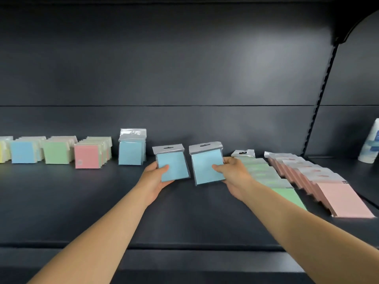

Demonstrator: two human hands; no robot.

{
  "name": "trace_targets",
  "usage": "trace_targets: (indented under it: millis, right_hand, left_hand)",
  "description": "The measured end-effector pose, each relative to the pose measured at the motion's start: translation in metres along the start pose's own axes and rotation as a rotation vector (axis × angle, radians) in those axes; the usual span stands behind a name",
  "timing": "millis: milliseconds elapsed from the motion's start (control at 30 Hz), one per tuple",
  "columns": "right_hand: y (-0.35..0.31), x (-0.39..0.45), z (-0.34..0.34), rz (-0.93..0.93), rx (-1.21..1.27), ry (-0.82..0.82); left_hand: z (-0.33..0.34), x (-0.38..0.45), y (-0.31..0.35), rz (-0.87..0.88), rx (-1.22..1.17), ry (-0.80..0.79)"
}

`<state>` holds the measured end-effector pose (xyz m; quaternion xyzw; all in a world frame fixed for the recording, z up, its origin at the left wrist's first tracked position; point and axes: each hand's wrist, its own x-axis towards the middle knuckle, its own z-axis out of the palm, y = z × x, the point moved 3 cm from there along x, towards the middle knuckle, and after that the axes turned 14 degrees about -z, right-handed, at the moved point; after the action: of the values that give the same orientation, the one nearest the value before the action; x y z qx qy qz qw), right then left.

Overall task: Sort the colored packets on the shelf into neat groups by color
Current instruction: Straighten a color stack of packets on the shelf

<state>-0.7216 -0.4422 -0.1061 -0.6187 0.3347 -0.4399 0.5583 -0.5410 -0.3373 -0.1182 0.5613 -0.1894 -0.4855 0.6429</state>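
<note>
Left hand (pixel 155 177) and right hand (pixel 231 173) each grip one square blue plastic-wrapped packet, the left packet (pixel 174 168) and the right packet (pixel 208 168), fingers curled round the edges, above the dark shelf (pixel 102 201). Best practice: stand both upright, tabs aligned, flush against the standing blue stack (pixel 131 152), away from the green row (pixel 264 173).

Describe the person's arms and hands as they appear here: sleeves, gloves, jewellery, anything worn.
Both forearms are bare right to the bottom edge of the picture; no sleeve shows. The left hand and right hand wear no gloves. No watch, bracelet or ring is visible on either wrist or on the fingers that show.
</note>
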Motion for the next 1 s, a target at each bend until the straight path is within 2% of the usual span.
trace_targets:
  millis: [333, 433, 700, 767, 867, 1000]
  right_hand:
    - [0.008, -0.049, 0.097, -0.019, 0.158, -0.013]
    - [0.008, -0.048, 0.132, -0.055, 0.151, -0.032]
    - [0.005, -0.027, 0.227, -0.149, 0.171, 0.027]
    - [0.007, -0.024, 0.245, -0.19, 0.134, 0.081]
    - [0.009, -0.019, 0.256, -0.292, -0.067, 0.129]
    - [0.012, -0.007, 0.255, -0.352, -0.193, 0.154]
  left_hand:
    - [-0.039, -0.059, 0.006, 0.055, 0.147, -0.122]
    - [-0.07, -0.054, 0.023, 0.095, 0.259, -0.108]
    - [-0.146, -0.002, 0.07, 0.143, 0.366, -0.11]
    - [-0.157, 0.014, 0.074, 0.178, 0.495, -0.066]
    - [-0.16, 0.034, 0.074, 0.235, 0.65, -0.049]
    - [-0.154, 0.048, 0.075, 0.357, 0.673, 0.036]
